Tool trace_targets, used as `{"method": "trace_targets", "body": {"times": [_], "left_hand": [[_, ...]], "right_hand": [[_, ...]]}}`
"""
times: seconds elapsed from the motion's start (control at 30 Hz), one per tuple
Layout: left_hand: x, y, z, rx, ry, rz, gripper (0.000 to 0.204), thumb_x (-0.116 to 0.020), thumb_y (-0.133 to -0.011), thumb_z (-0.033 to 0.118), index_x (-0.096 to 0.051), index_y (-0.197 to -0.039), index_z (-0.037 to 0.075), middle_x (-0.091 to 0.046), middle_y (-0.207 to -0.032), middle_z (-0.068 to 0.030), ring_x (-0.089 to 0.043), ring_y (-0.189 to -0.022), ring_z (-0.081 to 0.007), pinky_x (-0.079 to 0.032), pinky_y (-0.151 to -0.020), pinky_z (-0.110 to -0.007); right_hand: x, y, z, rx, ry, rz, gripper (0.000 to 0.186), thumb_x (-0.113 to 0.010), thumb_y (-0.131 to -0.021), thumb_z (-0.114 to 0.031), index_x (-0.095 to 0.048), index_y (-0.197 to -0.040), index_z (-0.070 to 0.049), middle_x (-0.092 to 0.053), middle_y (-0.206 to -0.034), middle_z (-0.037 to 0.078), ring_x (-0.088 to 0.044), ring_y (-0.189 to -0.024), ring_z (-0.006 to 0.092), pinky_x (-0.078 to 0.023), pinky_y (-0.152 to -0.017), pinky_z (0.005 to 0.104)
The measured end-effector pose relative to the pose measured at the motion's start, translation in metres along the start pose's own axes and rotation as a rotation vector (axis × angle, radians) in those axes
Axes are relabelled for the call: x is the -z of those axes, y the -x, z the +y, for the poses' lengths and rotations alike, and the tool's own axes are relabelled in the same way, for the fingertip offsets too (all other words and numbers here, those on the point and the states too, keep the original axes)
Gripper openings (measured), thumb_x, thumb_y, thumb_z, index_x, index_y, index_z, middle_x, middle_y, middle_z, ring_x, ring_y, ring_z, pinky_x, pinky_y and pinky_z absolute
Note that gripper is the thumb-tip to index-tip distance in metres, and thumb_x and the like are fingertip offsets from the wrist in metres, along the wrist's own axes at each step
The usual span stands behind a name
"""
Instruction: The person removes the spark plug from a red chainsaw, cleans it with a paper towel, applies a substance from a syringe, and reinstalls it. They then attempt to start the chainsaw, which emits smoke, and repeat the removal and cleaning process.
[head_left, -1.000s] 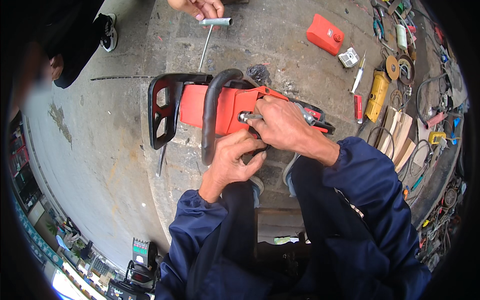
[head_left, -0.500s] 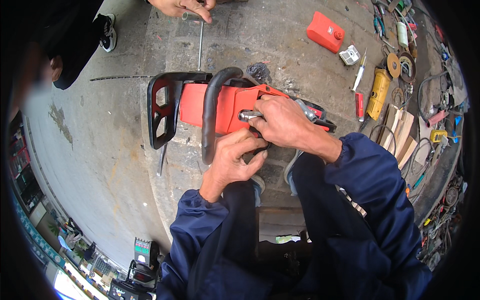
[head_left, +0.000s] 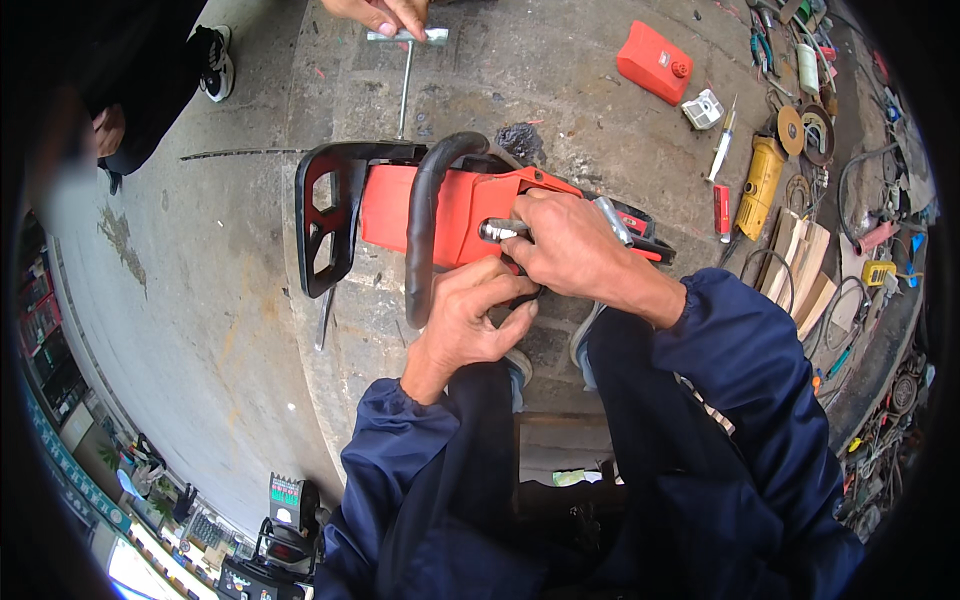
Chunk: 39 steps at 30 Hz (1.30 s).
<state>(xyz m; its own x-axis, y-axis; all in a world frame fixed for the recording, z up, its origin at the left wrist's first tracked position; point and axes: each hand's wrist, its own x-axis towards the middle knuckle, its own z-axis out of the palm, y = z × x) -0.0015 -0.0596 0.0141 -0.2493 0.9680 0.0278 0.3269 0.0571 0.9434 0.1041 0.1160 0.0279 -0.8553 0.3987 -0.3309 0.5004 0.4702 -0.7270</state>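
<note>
- We count two grips of our own at work, a left grip (head_left: 465,315) and a right grip (head_left: 575,235), plus one other person's hand (head_left: 385,12) well beyond them.
- We have one chainsaw (head_left: 460,205); it rests on the concrete floor (head_left: 260,290), directly beyond our left grip and partly under our right one.
- Our right grip is clenched on one silver tool (head_left: 500,230), whose end lies against the saw's near side, just left of the fingers.
- Our left grip is curled, thumb near forefinger, at the saw's lower edge; we cannot tell whether it pinches anything.
- The saw has an orange-red body, one black front guard (head_left: 346,220) with openings, left of both grips, and one black curved handle (head_left: 422,230) just left of our left fingers.
- Its long axis runs left to right across us, dipping slightly rightward; the guard end points left, and the rear end reaches right, past our right grip.
- One thin dark strip (head_left: 245,154) extends left from behind the guard, far from either grip.
- The other hand holds one T-shaped wrench (head_left: 406,88), its rod reaching down behind the saw.
- Beyond and right of our right grip we count one red plastic part (head_left: 650,62), one pale part (head_left: 703,108) and one yellow grinder (head_left: 762,185).
</note>
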Motion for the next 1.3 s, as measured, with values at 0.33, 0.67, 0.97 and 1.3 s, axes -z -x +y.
{"method": "trace_targets", "body": {"times": [0.33,0.67,0.97,1.3], "left_hand": [[0.001,0.0,0.001,0.004,-0.014,-0.005,0.022,-0.081,-0.075,0.002,-0.079,-0.097,0.002,-0.068,-0.082,-0.0092,-0.067,-0.07,-0.0226,-0.053,-0.064,-0.033],[0.002,-0.001,0.0,-0.01,-0.018,-0.001,0.021,-0.081,-0.075,0.003,-0.08,-0.097,0.002,-0.067,-0.081,-0.0095,-0.064,-0.067,-0.0212,-0.051,-0.063,-0.033],[0.002,-0.001,0.002,0.001,-0.018,-0.006,0.025,-0.084,-0.075,0.004,-0.078,-0.099,0.004,-0.064,-0.081,-0.0093,-0.065,-0.068,-0.0258,-0.052,-0.062,-0.036],[-0.003,-0.001,0.006,0.083,0.027,0.057,0.022,-0.085,-0.08,0.004,-0.079,-0.102,0.003,-0.064,-0.079,-0.0081,-0.064,-0.065,-0.0208,-0.051,-0.06,-0.034]], "right_hand": [[0.001,-0.005,0.001,-0.097,-0.02,-0.109,0.034,-0.071,-0.092,-0.024,-0.069,-0.084,0.009,-0.071,-0.087,0.032,-0.071,-0.087,0.0507,-0.055,-0.077,0.059],[0.009,-0.008,-0.002,-0.19,-0.063,-0.217,0.034,-0.071,-0.092,-0.027,-0.071,-0.091,0.007,-0.073,-0.09,0.029,-0.071,-0.09,0.049,-0.054,-0.079,0.0579],[0.013,0.005,0.001,-0.1,-0.129,-0.084,0.024,-0.077,-0.087,-0.017,-0.072,-0.094,0.006,-0.073,-0.098,0.028,-0.071,-0.094,0.0482,-0.054,-0.079,0.0553],[0.023,0.039,0.026,-0.155,-0.46,0.122,0.019,-0.085,-0.09,-0.01,-0.071,-0.096,0.002,-0.057,-0.08,0.0,-0.049,-0.073,0.0077,-0.042,-0.065,0.0299]]}}
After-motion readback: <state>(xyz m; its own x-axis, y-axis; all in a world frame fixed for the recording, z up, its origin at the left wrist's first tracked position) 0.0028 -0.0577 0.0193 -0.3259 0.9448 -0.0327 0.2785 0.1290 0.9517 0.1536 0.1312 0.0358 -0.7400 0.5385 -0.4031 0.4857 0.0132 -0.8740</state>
